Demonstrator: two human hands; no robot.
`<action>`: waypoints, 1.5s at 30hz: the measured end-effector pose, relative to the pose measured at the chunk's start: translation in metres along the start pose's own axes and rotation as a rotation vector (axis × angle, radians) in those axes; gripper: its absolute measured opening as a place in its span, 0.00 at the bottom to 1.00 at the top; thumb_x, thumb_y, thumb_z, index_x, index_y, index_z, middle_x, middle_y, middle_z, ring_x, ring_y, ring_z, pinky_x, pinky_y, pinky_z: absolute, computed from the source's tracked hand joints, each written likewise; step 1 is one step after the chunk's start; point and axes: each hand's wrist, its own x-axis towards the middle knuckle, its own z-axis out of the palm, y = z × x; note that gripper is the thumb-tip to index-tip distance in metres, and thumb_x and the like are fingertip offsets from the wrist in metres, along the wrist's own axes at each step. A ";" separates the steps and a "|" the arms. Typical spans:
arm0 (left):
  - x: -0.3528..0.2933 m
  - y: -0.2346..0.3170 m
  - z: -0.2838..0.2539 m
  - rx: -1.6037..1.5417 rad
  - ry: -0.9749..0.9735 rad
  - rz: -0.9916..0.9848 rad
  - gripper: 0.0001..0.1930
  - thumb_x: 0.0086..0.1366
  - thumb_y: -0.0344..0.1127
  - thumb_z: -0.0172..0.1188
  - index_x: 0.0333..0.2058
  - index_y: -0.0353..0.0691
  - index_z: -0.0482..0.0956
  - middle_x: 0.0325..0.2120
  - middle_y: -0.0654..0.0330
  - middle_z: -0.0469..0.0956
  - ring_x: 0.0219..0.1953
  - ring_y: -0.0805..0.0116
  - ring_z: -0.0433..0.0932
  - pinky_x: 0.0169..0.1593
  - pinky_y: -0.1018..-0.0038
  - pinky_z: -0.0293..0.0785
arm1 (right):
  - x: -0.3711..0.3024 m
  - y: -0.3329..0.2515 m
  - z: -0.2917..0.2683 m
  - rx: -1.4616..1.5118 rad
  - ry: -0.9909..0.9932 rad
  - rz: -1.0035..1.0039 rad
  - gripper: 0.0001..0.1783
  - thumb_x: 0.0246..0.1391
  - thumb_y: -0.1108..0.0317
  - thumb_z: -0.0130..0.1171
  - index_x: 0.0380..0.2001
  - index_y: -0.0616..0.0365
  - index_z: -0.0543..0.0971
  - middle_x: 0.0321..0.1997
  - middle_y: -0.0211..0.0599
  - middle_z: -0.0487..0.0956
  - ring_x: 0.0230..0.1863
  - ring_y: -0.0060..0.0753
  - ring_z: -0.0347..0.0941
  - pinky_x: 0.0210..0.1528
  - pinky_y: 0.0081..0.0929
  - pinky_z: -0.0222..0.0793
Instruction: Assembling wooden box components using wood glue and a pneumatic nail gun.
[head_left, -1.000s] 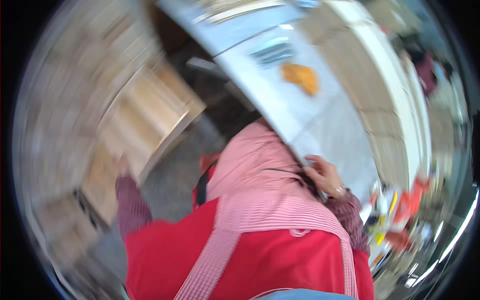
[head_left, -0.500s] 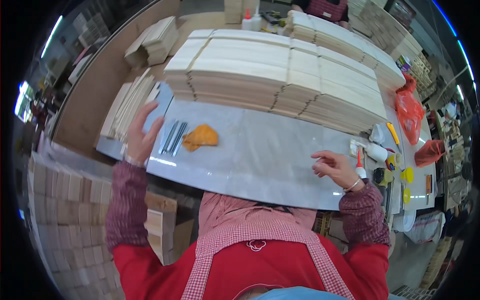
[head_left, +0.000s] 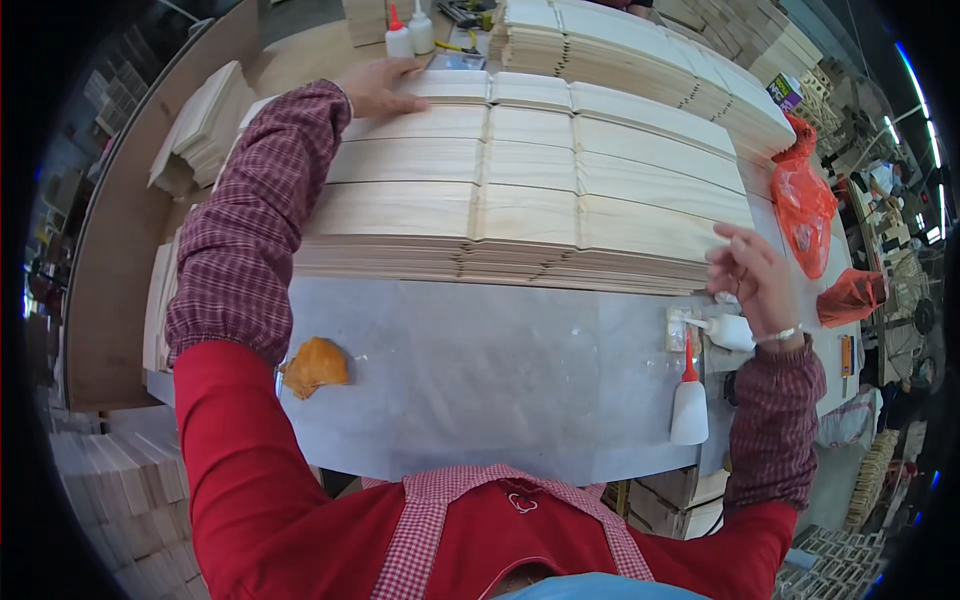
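A wide stack of thin pale wooden boards [head_left: 530, 212] lies across the work table, its pieces in rows with seams between them. My left arm reaches over the stack's left part. My left hand [head_left: 384, 90] rests on the boards by the far edge, fingers stretched out and holding nothing. My right hand [head_left: 758, 280] is at the stack's right end, near its front corner, with the fingers loosely bent and apart. Whether its fingertips touch the boards I cannot tell. Nothing shows in it.
An orange cloth [head_left: 316, 367] lies on the grey tabletop [head_left: 480, 370]. Near my right arm are a red-tipped white squeeze bottle [head_left: 689, 412] and another white bottle [head_left: 730, 331]. A second board stack [head_left: 640, 55] stands behind, a red plastic bag [head_left: 803, 205] to the right.
My left hand has gone from above the table's left side to the stack's far edge. My right hand has moved forward to the stack's right end. The view has shifted.
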 end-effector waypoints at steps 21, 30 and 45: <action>-0.143 0.109 -0.017 -0.176 0.381 0.327 0.19 0.57 0.47 0.61 0.42 0.43 0.75 0.41 0.60 0.75 0.39 0.64 0.74 0.43 0.73 0.70 | 0.038 0.029 0.012 0.756 0.292 -0.003 0.13 0.50 0.67 0.62 0.36 0.61 0.72 0.27 0.34 0.72 0.22 0.22 0.64 0.19 0.16 0.57; -0.259 0.150 0.006 -1.226 0.718 -0.603 0.11 0.61 0.36 0.56 0.39 0.36 0.75 0.30 0.57 0.78 0.33 0.67 0.76 0.40 0.75 0.74 | -0.032 0.081 -0.005 0.712 0.283 -0.022 0.09 0.54 0.69 0.56 0.36 0.62 0.72 0.24 0.37 0.75 0.19 0.23 0.67 0.18 0.17 0.65; -0.343 0.052 0.003 -1.670 1.034 -1.008 0.16 0.66 0.35 0.53 0.47 0.30 0.69 0.41 0.54 0.74 0.43 0.66 0.75 0.52 0.71 0.73 | -0.098 0.113 -0.023 0.577 0.304 0.085 0.12 0.53 0.73 0.56 0.41 0.64 0.71 0.30 0.39 0.76 0.21 0.26 0.69 0.25 0.18 0.66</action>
